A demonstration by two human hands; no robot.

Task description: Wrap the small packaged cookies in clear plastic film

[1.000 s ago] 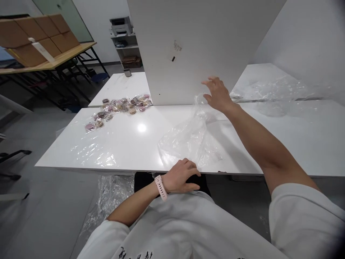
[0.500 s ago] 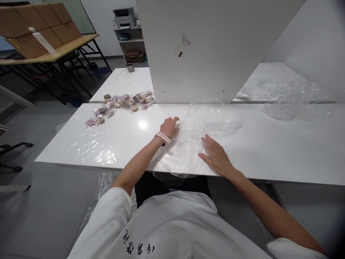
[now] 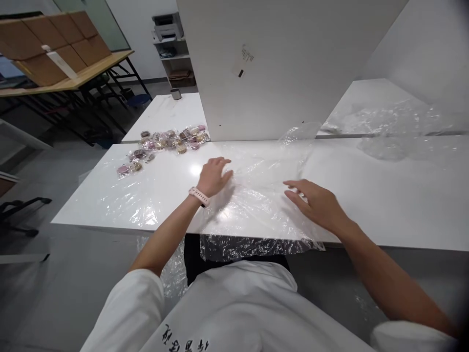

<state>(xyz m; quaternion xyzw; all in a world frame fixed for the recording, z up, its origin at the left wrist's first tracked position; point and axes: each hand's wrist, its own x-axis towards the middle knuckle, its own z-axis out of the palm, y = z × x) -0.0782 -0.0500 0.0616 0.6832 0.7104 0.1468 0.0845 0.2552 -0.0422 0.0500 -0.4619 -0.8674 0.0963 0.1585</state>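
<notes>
A thin, clear plastic sheet or bag [image 3: 256, 205] lies spread and wrinkled over the white table [image 3: 384, 195]. Its near edge hangs over the front of the tabletop. Above its left part is my left hand [image 3: 214, 177], fingers stretched and thumb apart, a pale pink watch strap on the wrist. My right hand [image 3: 315, 200] is over the right part of the plastic, thumb and fingers apart with a small gap between them. Whether either hand touches the film is hard to tell.
Several small wrapped macaron-like sweets [image 3: 168, 140] lie at the back left. More clear plastic [image 3: 388, 142] is heaped at the back right. A white upright panel [image 3: 278, 73] stands behind the table. A metal cup [image 3: 176, 93] sits on the far table.
My hands have moved apart, the left going left and the right going right. The bunched plastic is now spread wider and flatter, and more of it hangs over the front edge.
</notes>
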